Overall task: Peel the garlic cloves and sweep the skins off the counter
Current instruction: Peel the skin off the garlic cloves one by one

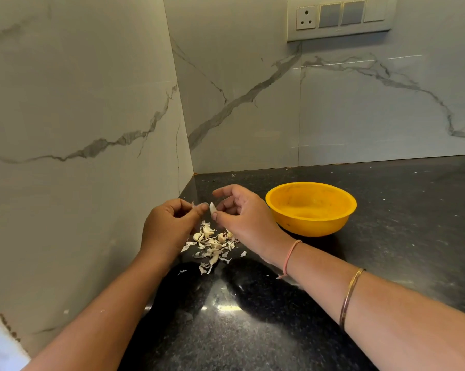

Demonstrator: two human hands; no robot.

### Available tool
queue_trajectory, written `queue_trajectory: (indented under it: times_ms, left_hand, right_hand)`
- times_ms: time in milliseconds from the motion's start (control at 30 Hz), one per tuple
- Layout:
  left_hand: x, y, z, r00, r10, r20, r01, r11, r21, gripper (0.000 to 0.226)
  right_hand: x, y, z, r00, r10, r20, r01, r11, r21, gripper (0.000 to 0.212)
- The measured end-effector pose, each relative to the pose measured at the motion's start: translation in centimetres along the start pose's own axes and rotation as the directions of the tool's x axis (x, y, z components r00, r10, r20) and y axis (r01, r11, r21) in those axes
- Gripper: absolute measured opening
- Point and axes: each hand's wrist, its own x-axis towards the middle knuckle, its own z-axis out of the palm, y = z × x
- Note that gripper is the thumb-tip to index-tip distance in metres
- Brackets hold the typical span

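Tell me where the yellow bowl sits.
Head view: the yellow bowl stands on the black counter, right of centre, just beyond the right hand.

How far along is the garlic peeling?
Partway. A pile of skins on the counter shows peeling already done. The right hand pinches a clove while the left hand pinches its loose skin. Sweeping is left: the skins lie unswept beside the yellow bowl.

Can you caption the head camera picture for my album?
The left hand and right hand peel a garlic clove above loose skins beside a yellow bowl.
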Motion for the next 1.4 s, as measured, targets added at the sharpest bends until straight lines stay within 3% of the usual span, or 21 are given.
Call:
queue_trajectory:
  times_ms: [33, 167, 300, 667, 1400]
  left_hand:
    - [0.0, 0.1, 0.0, 0.999, 0.045, 0.010, -0.045, 0.998, 0.034, 0.011]
    - [-0.2, 0.4, -0.3, 0.967, 0.241, 0.088, -0.254, 0.949, 0.190, 0.027]
    - [-0.2, 0.4, -0.4, 0.938, 0.317, 0.136, -0.342, 0.909, 0.240, 0.021]
    - [-0.3, 0.3, -0.6, 0.926, 0.359, 0.119, -0.377, 0.904, 0.201, 0.024]
    - [-0.4, 0.4, -0.4, 0.945, 0.310, 0.104, -0.319, 0.944, 0.088, 0.026]
  right_hand:
    - [0.0, 0.0, 0.0, 1.000, 0.011, -0.011, -0.011, 1.000, 0.013, 0.023]
    - [0.1, 0.1, -0.2, 1.000, 0.014, -0.025, -0.013, 0.999, 0.034, 0.009]
    - [0.2, 0.1, -0.4, 1.000, 0.010, -0.003, -0.010, 0.998, 0.069, 0.009]
    - [0.1, -0.2, -1.0, 0.998, 0.019, 0.063, -0.033, 0.975, 0.222, 0.016]
    - [0.0, -0.7, -1.1, 0.994, 0.076, 0.078, -0.095, 0.956, 0.276, 0.016]
